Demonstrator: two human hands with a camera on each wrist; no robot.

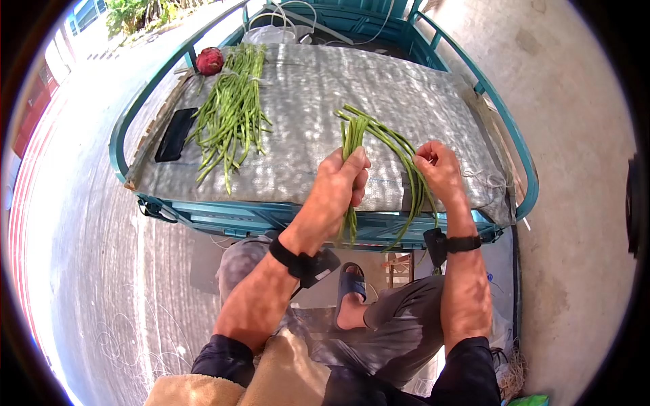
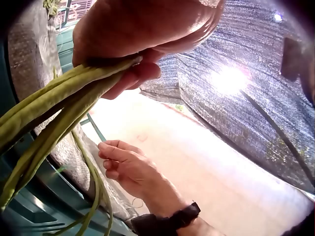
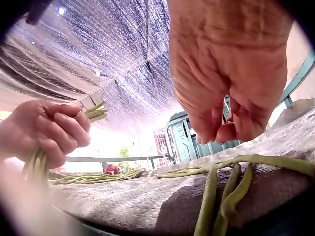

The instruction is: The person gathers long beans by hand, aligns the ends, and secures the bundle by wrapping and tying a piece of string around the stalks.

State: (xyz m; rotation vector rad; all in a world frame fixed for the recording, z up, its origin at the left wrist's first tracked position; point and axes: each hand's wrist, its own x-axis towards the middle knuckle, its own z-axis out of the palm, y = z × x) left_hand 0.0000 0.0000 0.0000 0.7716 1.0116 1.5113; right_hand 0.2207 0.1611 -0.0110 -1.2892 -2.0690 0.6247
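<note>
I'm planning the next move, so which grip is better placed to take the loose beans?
Right, I'd say. The right grip looks unladen and is close to the loose beans, while the left grip holds a bean bunch.

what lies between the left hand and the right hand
In the head view, a few loose green beans lie on the grey cloth between the left hand and the right hand, their near ends hanging past the front edge.

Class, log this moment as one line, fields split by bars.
Left hand: grips bean bunch | Right hand: beside loose beans, holding none | Larger bean pile: beside black phone
</note>
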